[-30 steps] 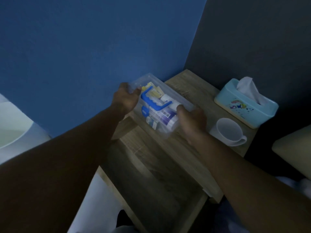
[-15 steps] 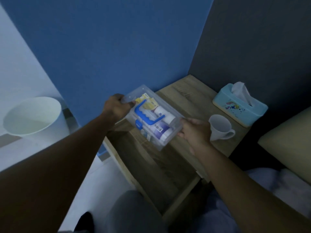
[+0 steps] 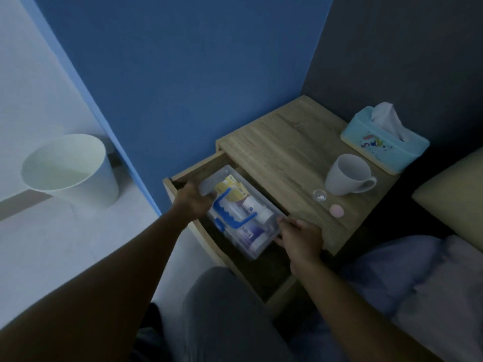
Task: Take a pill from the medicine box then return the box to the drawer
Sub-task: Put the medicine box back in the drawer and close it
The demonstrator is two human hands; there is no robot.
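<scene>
The clear plastic medicine box [image 3: 241, 212], with a blue handle on its lid and bottles and packets inside, sits low inside the open wooden drawer [image 3: 281, 293] of the bedside table. My left hand [image 3: 193, 199] grips the box's far left end. My right hand [image 3: 300, 237] holds its near right end. On the tabletop, in front of the mug, stands a small clear cup [image 3: 320, 195] with a white pill in it, and a pink round lid [image 3: 336, 210] lies beside it.
A white mug [image 3: 347, 178] and a light blue tissue box [image 3: 384, 142] stand on the wooden bedside table [image 3: 282, 150]. A white waste bin [image 3: 70, 169] is on the floor at the left. Bedding and a pillow [image 3: 454, 184] lie to the right. My knee [image 3: 222, 309] is below the drawer.
Both hands have lowered the medicine box from above the tabletop edge down into the open drawer. The camera has tilted down and back, showing more floor and the bin.
</scene>
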